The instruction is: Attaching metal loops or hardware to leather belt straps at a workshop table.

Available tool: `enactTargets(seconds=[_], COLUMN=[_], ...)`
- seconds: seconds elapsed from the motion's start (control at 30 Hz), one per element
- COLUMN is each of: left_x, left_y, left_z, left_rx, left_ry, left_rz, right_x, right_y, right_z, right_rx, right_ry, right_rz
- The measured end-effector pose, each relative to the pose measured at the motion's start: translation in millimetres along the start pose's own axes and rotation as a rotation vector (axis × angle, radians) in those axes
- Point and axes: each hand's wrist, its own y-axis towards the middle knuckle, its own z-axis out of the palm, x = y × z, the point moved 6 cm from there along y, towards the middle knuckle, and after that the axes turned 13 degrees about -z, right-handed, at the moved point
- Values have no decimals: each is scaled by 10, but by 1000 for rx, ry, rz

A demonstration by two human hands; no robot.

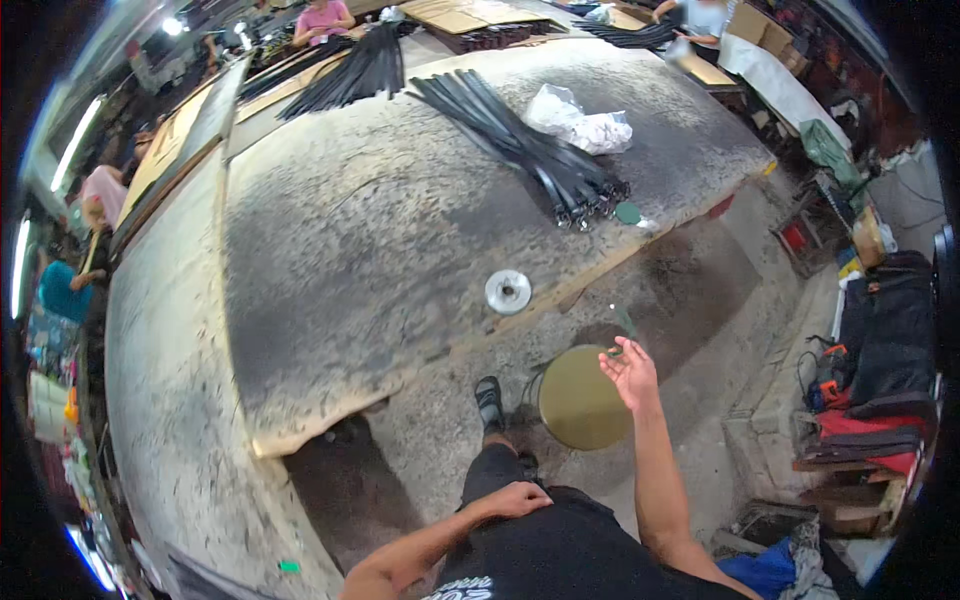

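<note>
Head cam: stained worktable [380, 270], cluttered wkshp [885, 340]; L hand [515, 498] loose, R hand [631, 376] half-curled nr stool [580, 405], hold unclear.

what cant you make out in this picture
Head view: the thin dark green thing by the right hand is too small and blurred to name, or to tell whether it is held.
Head view: anything under the left hand is hidden by the hand itself.
Head view: what the crumpled white plastic may contain is hidden by its folds.
Head view: the person in pink is cut off by the top edge.
</note>
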Motion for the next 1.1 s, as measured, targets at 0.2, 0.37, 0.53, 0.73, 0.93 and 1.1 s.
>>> enactTargets(seconds=[0.2, 0.37, 0.53, 0.73, 0.93, 1.1], left_x=[194, 423, 203, 1110, 1609, 984], left_y=[342, 420, 252, 24, 426, 696], left_z=[-1161, -1703, -2277, -2294, -1318, -1219], left_rx=[228, 316, 307, 63, 220, -147], left_ry=[-15, -108, -144, -438, -419, -288], left_rz=[40, 89, -33, -299, -179, 343], right_x=[280, 242, -149, -429, -602, -801], right_y=[698, 1131, 1437, 1530, 1752, 2148], right_z=[446, 810, 1248, 1493, 1984, 2312], right_rx=[-117, -154, -52, 35, 228, 521], right_ry=[-83, -85, -165, -286, -366, -501], right_rz=[-59, -62, 35, 196, 269, 380])
